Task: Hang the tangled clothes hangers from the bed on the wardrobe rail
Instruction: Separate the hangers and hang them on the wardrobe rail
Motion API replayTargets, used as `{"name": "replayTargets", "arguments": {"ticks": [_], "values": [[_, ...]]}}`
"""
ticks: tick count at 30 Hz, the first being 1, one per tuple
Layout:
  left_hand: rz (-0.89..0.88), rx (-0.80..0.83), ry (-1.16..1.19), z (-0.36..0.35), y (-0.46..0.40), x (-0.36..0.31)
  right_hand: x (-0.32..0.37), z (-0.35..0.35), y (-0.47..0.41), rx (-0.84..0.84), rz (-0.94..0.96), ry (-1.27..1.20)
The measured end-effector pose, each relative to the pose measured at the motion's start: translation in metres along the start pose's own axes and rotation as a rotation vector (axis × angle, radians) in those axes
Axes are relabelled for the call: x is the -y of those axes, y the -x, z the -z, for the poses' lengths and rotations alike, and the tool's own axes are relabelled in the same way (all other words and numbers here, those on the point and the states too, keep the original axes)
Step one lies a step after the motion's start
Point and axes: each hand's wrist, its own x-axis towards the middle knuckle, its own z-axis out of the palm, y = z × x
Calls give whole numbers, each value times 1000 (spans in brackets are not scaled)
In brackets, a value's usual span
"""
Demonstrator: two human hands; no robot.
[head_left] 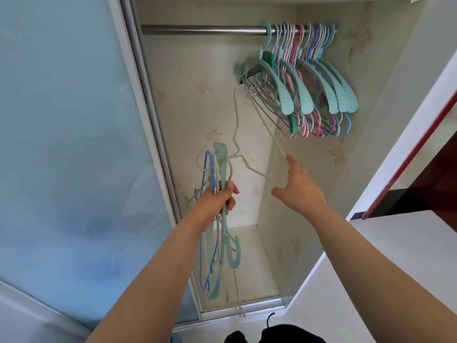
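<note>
White wire hanger [252,154] slants toward rail [202,29] (upper centre); right hand [298,188] pinches it, left hand [217,203] grips hanger bundle [223,231].

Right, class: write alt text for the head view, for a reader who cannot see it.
A left hand grips a tangled bunch of hangers in an open wardrobe, while the right hand holds a white hanger still snagged in the bunch. Many hangers already crowd the right end of the rail.
</note>
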Motion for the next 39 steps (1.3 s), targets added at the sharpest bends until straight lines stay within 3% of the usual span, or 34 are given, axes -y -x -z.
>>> {"name": "replayTargets", "arguments": {"ticks": [5, 13, 19, 28, 39], "values": [[50, 95, 25, 11, 3, 3, -14, -2, -2, -102, 0, -25], [174, 117, 0, 25, 5, 17, -39, -4, -8, -93, -1, -53], [166, 393, -123, 45, 11, 16, -58, 7, -17, -112, 113, -18], [223, 799, -520, 44, 10, 22, -73, 14, -29, 16, 209, 315], [380, 1051, -637, 51, 5, 25, -92, -10, -29, 82, 395, 317]]}}
